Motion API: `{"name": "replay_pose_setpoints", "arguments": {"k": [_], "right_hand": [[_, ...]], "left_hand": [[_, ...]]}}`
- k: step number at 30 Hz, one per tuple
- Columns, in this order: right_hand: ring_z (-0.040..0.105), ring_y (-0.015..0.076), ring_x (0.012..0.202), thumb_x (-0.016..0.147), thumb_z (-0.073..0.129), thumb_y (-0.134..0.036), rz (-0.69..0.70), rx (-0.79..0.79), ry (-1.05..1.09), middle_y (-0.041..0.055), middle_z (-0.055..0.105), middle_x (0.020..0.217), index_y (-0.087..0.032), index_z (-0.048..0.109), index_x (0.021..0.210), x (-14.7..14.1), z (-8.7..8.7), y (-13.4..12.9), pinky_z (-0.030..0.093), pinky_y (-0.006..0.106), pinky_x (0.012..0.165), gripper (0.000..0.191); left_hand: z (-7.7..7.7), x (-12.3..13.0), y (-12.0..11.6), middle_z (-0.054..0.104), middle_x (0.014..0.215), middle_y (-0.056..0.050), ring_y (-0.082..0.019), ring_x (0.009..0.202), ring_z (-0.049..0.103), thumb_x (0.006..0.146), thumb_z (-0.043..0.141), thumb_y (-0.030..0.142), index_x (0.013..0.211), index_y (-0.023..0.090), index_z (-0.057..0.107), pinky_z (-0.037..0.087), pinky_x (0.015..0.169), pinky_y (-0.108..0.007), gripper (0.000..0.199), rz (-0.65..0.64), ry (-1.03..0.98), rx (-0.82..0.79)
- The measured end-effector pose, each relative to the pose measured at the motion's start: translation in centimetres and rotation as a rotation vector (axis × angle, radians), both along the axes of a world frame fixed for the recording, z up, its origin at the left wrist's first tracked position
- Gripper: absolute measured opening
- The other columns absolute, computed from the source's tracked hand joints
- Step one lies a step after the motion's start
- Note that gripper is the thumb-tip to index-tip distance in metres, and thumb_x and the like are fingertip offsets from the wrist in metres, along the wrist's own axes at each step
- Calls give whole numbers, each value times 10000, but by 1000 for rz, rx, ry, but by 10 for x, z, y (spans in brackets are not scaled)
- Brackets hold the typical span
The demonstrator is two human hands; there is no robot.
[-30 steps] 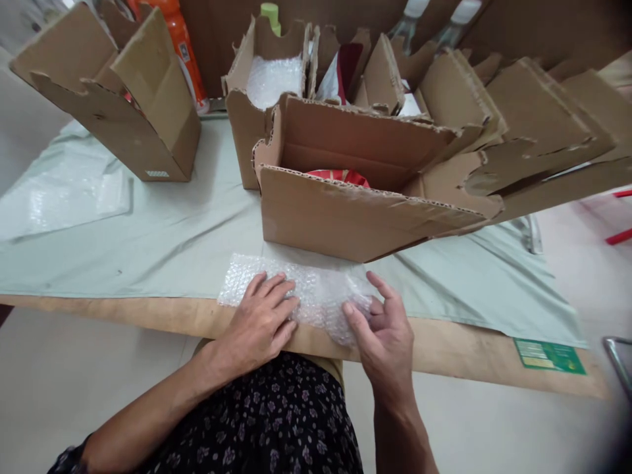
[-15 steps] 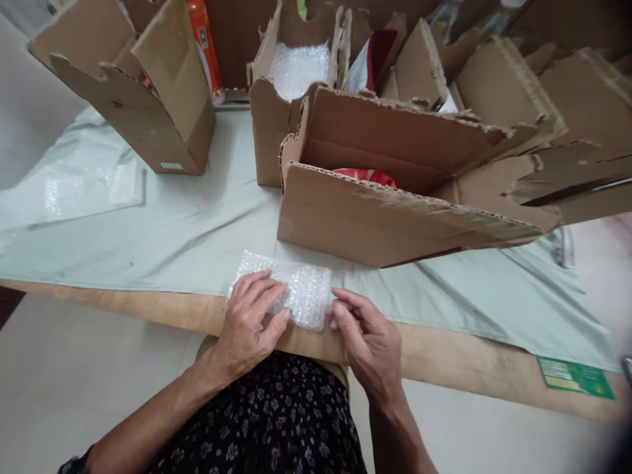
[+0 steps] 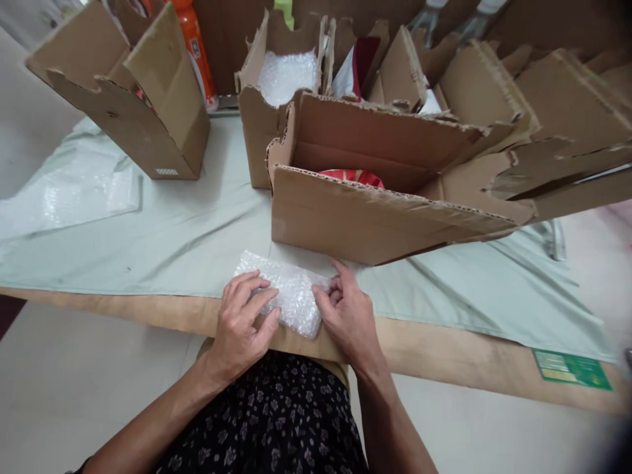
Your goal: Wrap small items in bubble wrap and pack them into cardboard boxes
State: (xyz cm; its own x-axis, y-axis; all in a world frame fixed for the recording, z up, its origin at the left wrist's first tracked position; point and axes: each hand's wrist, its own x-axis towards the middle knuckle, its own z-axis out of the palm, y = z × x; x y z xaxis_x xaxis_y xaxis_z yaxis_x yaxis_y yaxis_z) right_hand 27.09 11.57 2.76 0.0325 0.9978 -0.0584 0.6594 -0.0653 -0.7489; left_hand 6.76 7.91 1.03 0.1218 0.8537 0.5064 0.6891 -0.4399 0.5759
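A flat piece of bubble wrap [image 3: 296,293] lies at the table's front edge, slightly tilted, between my hands. My left hand [image 3: 244,322] rests on its left part, fingers spread and lightly bent, the thumb near the lower edge. At the right end, my right hand [image 3: 348,309] has its thumb on top of the wrap and its fingers curled at the edge, with the index finger stretched forward. Whether anything is inside the wrap I cannot tell.
Behind the wrap stands a long cardboard box [image 3: 345,224] with a red item [image 3: 353,176] inside. Another box [image 3: 257,138] holds more bubble wrap [image 3: 288,76]. At left are a tall box [image 3: 172,148], an orange bottle [image 3: 197,56] and bubble wrap sheets [image 3: 93,187]. A green card [image 3: 573,368] lies at right.
My right hand has moved left and forward onto the bubble wrap's right end, its thumb now on top. The wrap has turned slightly, its right end nearer me. The left hand stays on it.
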Motion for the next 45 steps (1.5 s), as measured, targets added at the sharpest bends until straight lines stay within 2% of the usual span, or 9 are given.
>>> {"name": "replay_pose_setpoints", "arguments": {"k": [6,10,16,25,29,33,36,40,45], "right_hand": [[516,113,497,914,579,-366,-100,40,27,-64,582,653,-143,567,1399,11,-3,-38,449,258,575,534],[505,106,491,920,593,-379,-126,46,34,-70,575,653,-144,562,1408,8,-5,-44,439,255,562,542],[484,103,478,925,611,-373,-85,6,88,-90,526,599,-136,566,1414,4,-2,-46,432,248,541,546],[566,99,551,963,642,-354,32,92,152,-19,666,806,-165,560,1388,21,-1,-59,523,248,566,472],[690,193,944,963,643,-266,169,367,-1,97,669,1158,-214,569,1386,40,7,-58,608,368,842,432],[521,306,1418,953,622,-198,418,443,-155,163,523,1531,-214,563,1409,50,11,-54,520,502,1088,460],[539,285,1413,963,584,-124,535,454,-160,118,657,1409,-218,617,1327,46,6,-45,523,481,1059,378],[687,255,1158,986,595,-150,535,434,-96,54,782,1048,-224,695,1173,39,1,-32,538,452,961,225],[702,255,1064,1009,581,-252,516,317,-72,81,774,1067,-227,734,1156,37,0,-25,539,454,937,214]], "left_hand": [[20,18,-19,688,1068,-89,-306,1156,626,875,717,145,1132,196,663,511,1061,-573,267,-153,-35,25],[19,40,-34,669,1048,-110,-301,1057,619,852,773,286,1133,163,651,546,997,-542,330,-275,20,-41],[0,52,-42,668,1054,-124,-299,1051,603,871,709,153,1104,136,634,538,999,-535,246,-178,164,-71],[3,46,-42,676,915,-58,-240,1024,639,849,596,2,945,165,608,510,1088,-540,190,-195,-45,-36],[2,42,-44,663,921,-64,-222,1035,655,858,612,0,944,160,599,517,1120,-537,183,-190,-119,-46],[2,41,-44,666,897,-47,-206,1005,672,856,603,10,915,179,587,524,1126,-536,180,-180,-181,-82],[2,41,-45,677,880,-39,-208,989,690,865,594,26,912,192,591,532,1121,-533,172,-174,-213,-100],[3,36,-46,711,847,-26,-241,1027,704,868,620,60,943,204,633,510,1127,-565,163,-135,-186,-92],[5,27,-41,730,860,-28,-238,953,684,904,625,86,990,213,672,538,1006,-517,160,-24,-101,-58]]}}
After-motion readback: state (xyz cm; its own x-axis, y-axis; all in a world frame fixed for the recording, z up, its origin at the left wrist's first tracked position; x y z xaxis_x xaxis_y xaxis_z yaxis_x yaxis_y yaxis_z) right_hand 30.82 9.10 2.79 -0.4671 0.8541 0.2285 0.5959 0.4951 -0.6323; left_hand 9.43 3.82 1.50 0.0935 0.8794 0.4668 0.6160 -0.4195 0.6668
